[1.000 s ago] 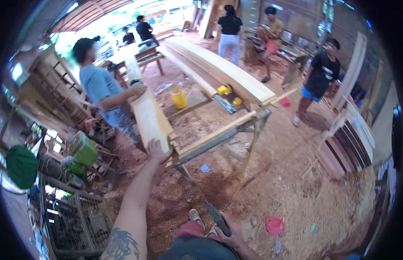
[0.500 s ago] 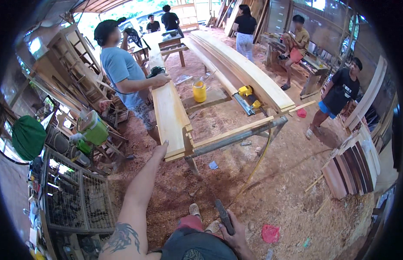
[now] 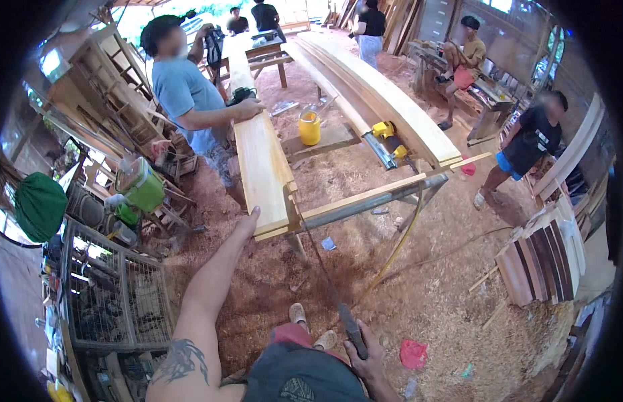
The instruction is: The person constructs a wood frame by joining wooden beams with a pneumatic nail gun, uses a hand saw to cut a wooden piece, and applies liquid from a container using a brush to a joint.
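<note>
Far out to the left of the left hand (image 3: 245,229) hangs a green cloth (image 3: 40,208). Lower down, but nearer to those fingers, is a wire cage (image 3: 125,295). A green bucket (image 3: 144,189) sits up and to the left of the fingers. Closer in, above them, is a person in a blue shirt (image 3: 187,97), with one hand by a dark machine (image 3: 242,96) on the board (image 3: 261,157).

The left thumb sits at the near corner of the board. The other left fingers are hidden, so I cannot tell how wide they are. The board runs up and away from that thumb. A yellow pot (image 3: 309,128) is up and to the right of it.

Next comes the tool (image 3: 352,329). The right hand (image 3: 366,354) has its fingers wrapped around the dark grip. The long thin part points up and left from those fingers, toward the near end of the board. I cannot tell if it touches the wood.

Well above the right fingers are a yellow nailer (image 3: 390,139) and long planks (image 3: 385,87). A red bag (image 3: 413,354) lies just right of them. Farther right and up is a stack of bent wood (image 3: 539,261).
</note>
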Demonstrator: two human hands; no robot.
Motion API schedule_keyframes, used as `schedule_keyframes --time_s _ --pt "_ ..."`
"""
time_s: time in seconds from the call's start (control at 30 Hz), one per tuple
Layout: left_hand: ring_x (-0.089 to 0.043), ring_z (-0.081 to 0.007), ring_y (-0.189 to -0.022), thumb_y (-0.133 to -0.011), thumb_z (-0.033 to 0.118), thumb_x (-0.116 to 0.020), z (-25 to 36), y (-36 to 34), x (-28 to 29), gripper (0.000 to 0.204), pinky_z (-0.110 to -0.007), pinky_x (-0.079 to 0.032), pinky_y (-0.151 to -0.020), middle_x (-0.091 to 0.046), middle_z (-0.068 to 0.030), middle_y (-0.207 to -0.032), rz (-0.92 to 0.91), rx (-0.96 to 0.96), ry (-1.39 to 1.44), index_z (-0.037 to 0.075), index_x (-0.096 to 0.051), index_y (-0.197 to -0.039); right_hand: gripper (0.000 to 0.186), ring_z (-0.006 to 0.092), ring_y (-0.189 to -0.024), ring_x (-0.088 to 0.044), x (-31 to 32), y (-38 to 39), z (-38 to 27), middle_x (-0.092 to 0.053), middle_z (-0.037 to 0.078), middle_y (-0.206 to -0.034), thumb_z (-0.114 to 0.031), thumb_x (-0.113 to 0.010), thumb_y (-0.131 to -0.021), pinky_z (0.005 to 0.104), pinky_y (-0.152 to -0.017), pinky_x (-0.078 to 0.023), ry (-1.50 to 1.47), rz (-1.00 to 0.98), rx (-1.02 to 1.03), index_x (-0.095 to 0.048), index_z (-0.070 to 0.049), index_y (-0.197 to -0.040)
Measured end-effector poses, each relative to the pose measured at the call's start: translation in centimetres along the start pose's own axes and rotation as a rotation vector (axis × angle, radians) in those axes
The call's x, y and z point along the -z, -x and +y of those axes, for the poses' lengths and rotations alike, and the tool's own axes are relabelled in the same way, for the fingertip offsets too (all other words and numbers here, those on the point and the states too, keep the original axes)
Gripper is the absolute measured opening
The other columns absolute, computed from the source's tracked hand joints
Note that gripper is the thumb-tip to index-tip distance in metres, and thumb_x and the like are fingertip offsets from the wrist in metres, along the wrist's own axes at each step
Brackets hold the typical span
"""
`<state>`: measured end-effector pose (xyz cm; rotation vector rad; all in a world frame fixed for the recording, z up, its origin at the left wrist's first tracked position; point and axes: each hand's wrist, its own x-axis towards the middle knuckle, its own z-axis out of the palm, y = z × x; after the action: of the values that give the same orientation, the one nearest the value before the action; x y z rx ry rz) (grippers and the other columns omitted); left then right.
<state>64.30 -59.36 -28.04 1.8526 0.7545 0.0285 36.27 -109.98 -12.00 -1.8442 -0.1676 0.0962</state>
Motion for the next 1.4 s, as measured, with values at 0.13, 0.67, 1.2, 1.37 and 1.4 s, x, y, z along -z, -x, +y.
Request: schedule_keyframes --time_s 0.13,0.67,1.2,1.37,1.4 --pt "-0.065 -0.028 -0.103 -0.095 0.056 -0.055 1.9 1.6 -5.4 0.068 -0.036 -0.049 -0.089 -0.067 -0.0219 -0.116 -0.099 0.007 -0.077 -0.006 -0.063 -0.122 0.061 0.0276 -0.095 -0.07 1.6 0.8 1.7 -0.069 0.019 -0.111 -0.015 -0.074 -0.084 0.0354 -0.082 -0.053 0.122 -0.045 -0.266 -0.05 -0.007 -0.14" --pt "-0.069 -0.0305 -0.094 -0.091 0.069 -0.048 4.6 5.9 -3.6 0.082 -0.04 -0.055 -0.078 -0.07 -0.0211 -0.105 -0.126 -0.045 -0.149 -0.007 -0.064 -0.118 0.061 0.0289 -0.094 -0.071 0.7 1.0 1.6 -0.069 0.019 -0.11 -0.012 -0.073 -0.084 0.0364 -0.08 -0.054 0.135 0.047 -0.061 -0.049 -0.005 -0.14" --pt "-0.048 -0.0322 -0.119 -0.076 0.052 -0.074 15.5 12.3 -8.4 0.055 -0.045 -0.044 -0.101 -0.054 -0.0132 -0.116 0.105 -0.613 -0.837 0.01 -0.063 -0.11 0.059 0.0259 -0.094 -0.067 0.0 1.6 2.4 -0.068 0.016 -0.108 -0.019 -0.073 -0.085 0.0348 -0.081 -0.051 0.168 0.08 0.027 -0.052 -0.004 -0.138" --pt "-0.043 -0.0322 -0.126 -0.072 0.054 -0.075 17.3 12.0 -9.0 0.063 -0.049 -0.039 -0.105 -0.048 -0.0115 -0.129 0.026 -0.414 -0.982 0.014 -0.061 -0.118 0.058 0.0259 -0.091 -0.068 0.2 1.3 0.8 -0.069 0.016 -0.106 -0.018 -0.073 -0.085 0.0353 -0.079 -0.053 0.174 0.089 0.017 -0.052 -0.005 -0.137" --pt "-0.043 -0.0325 -0.126 -0.071 0.055 -0.075 17.1 11.7 -9.0 0.064 -0.05 -0.039 -0.104 -0.047 -0.0115 -0.13 0.043 -0.409 -1.007 0.014 -0.061 -0.118 0.058 0.0258 -0.091 -0.069 0.2 1.2 0.4 -0.069 0.015 -0.104 -0.016 -0.073 -0.084 0.0355 -0.078 -0.053 0.206 0.102 0.074 -0.052 -0.005 -0.137"
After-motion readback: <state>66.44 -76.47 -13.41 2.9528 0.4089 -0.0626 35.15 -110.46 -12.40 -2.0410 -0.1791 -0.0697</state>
